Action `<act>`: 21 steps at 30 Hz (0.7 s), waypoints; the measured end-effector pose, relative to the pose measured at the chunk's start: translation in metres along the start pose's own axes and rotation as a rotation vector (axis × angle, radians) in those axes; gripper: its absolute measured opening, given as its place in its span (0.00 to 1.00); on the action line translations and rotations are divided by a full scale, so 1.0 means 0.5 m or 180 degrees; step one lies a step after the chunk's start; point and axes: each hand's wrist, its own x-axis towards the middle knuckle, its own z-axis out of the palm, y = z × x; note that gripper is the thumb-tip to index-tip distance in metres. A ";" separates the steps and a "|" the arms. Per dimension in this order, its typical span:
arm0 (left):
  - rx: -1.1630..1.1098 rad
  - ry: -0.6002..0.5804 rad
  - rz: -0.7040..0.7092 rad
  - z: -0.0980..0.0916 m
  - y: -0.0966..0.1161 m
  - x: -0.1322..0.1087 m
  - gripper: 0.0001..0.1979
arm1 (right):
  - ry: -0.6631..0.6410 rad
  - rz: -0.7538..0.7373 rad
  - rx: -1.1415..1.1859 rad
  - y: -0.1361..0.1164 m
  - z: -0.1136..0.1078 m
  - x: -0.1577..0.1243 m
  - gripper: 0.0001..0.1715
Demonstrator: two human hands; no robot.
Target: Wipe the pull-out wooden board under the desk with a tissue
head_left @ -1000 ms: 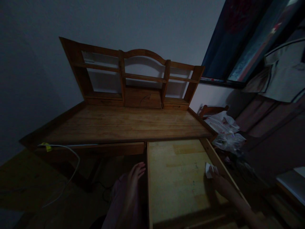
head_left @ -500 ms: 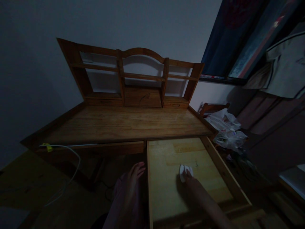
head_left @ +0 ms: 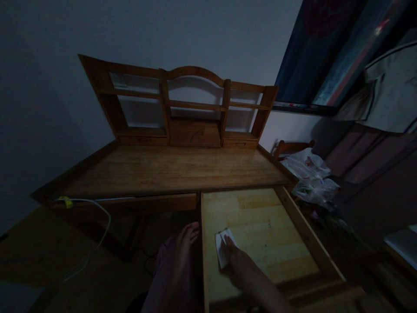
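My right hand (head_left: 235,259) presses a folded white tissue (head_left: 220,249) against the bare floor of a pulled-out wooden drawer (head_left: 250,217), near the drawer's left side. Its fingers are closed over the tissue. Small dark marks show on the drawer floor to the right of that hand. Just left of the drawer's side wall is my left hand (head_left: 186,238), above my leg, its fingers stretched out and holding nothing.
Behind the drawer lies the wooden desktop (head_left: 182,167) with a shelf unit (head_left: 195,130) at its back. A white cable (head_left: 106,211) with a yellow tag hangs at the left front edge. Plastic bags (head_left: 308,165) sit on a chair to the right.
My right hand has slid the tissue leftward and slightly toward me across the drawer floor. My left hand has hardly moved.
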 end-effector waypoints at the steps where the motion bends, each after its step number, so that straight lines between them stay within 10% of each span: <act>1: 0.0013 0.0038 -0.0010 0.003 0.001 -0.001 0.27 | -0.0011 -0.0093 -0.0010 -0.001 0.005 -0.001 0.49; 21: 0.0109 -0.0131 0.0177 0.005 0.015 0.000 0.28 | -0.0205 -0.0966 0.0283 0.034 0.002 -0.055 0.41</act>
